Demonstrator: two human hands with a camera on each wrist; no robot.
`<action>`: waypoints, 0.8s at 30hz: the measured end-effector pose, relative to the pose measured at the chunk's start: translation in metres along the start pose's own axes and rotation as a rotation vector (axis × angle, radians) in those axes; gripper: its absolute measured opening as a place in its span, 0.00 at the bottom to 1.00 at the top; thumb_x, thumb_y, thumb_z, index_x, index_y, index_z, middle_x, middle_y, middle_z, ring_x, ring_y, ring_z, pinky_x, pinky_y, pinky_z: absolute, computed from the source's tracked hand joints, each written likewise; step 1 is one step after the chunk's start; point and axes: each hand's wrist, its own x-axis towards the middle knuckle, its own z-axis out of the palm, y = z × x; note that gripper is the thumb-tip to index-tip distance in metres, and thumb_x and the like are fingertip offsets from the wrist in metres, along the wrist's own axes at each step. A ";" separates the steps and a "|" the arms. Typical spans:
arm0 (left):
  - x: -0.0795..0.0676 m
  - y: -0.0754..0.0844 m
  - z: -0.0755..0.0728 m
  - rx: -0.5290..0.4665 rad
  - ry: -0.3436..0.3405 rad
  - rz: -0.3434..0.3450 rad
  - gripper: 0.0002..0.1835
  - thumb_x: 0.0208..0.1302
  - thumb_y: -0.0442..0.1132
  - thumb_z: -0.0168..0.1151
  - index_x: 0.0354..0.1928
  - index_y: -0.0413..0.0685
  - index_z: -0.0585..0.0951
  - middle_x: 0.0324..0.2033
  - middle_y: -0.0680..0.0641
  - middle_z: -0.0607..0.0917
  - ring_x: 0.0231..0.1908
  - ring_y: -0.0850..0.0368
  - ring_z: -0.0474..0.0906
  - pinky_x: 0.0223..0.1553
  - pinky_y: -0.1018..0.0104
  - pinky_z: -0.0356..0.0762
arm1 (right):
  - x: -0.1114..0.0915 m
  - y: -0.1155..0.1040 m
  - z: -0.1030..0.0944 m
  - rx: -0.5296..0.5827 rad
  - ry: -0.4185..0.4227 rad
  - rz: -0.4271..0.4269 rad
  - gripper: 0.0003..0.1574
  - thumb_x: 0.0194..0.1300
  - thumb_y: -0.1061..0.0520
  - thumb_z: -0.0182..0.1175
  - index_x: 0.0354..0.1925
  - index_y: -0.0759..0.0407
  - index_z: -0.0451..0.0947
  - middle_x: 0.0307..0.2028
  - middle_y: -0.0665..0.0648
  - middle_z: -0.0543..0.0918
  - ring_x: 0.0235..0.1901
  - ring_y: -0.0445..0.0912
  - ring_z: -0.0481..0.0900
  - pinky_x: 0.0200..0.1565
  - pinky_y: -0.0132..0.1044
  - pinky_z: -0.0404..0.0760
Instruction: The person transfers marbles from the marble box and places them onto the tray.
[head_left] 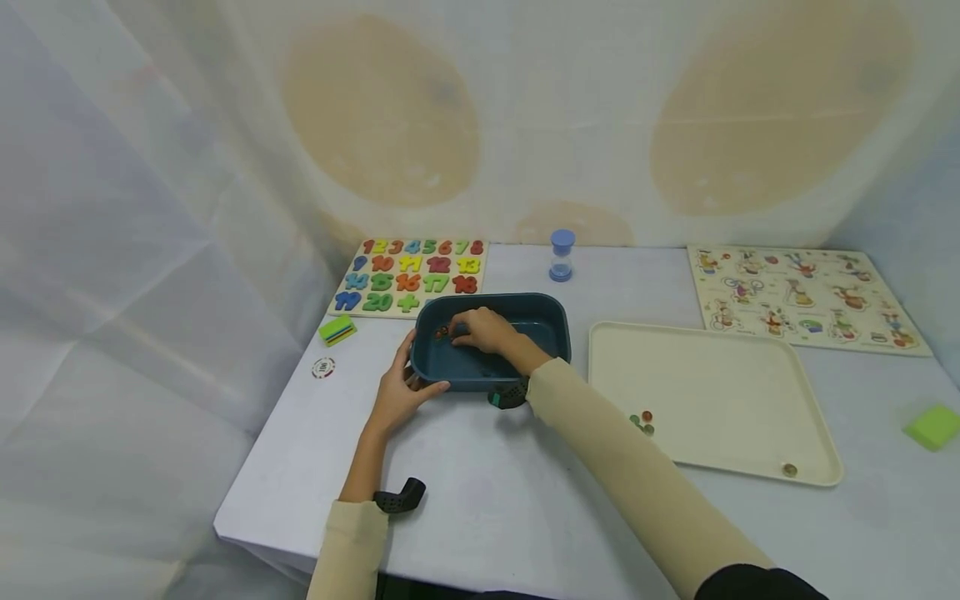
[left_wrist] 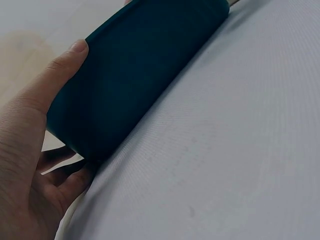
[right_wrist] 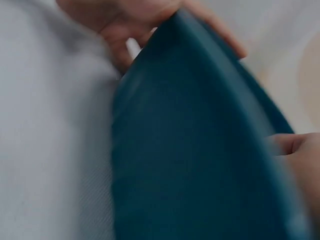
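A dark teal tub (head_left: 491, 385) stands on the table, with small reddish-brown pieces (head_left: 441, 332) at the left of its floor. Around the tub's left end my left hand (head_left: 397, 396) grips, the thumb along the front wall and the other fingers at the side. The left wrist view shows this hand (left_wrist: 30, 145) with its thumb on the wall near the rim. My right hand (head_left: 487, 331) reaches inside the tub, its bent fingers close to the small pieces. Whether it pinches one is too small to tell. In the right wrist view, that hand (right_wrist: 305, 160) is blurred and partly cut off.
A cream tray (head_left: 712, 392) to the right bears several small round pieces (head_left: 643, 422). Behind stand a number puzzle board (head_left: 348, 311), a blue sand timer (head_left: 561, 256) and a picture board (head_left: 810, 300). Sponges (head_left: 337, 330) and a round chip (head_left: 323, 367) lie left; a green block (head_left: 933, 427) lies right.
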 end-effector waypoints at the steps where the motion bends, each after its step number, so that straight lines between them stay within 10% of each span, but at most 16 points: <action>1: 0.000 0.000 0.000 -0.001 -0.003 -0.001 0.53 0.44 0.53 0.70 0.68 0.69 0.46 0.65 0.47 0.58 0.59 0.42 0.65 0.52 0.56 0.72 | -0.002 0.000 -0.002 0.015 0.021 -0.011 0.12 0.58 0.47 0.60 0.41 0.47 0.79 0.37 0.48 0.82 0.27 0.37 0.75 0.32 0.30 0.75; 14: -0.007 0.034 -0.003 0.008 0.000 0.014 0.51 0.49 0.43 0.69 0.70 0.53 0.47 0.64 0.36 0.58 0.57 0.34 0.65 0.51 0.49 0.71 | -0.112 0.047 -0.086 0.158 0.378 -0.068 0.11 0.57 0.49 0.61 0.38 0.51 0.80 0.11 0.47 0.57 0.13 0.41 0.52 0.17 0.33 0.54; 24: -0.008 0.037 -0.004 0.017 -0.003 -0.003 0.50 0.49 0.45 0.68 0.70 0.56 0.47 0.65 0.39 0.57 0.57 0.36 0.65 0.52 0.50 0.71 | -0.254 0.135 -0.099 0.031 0.338 0.328 0.17 0.59 0.46 0.59 0.41 0.55 0.80 0.12 0.49 0.60 0.12 0.41 0.53 0.15 0.33 0.57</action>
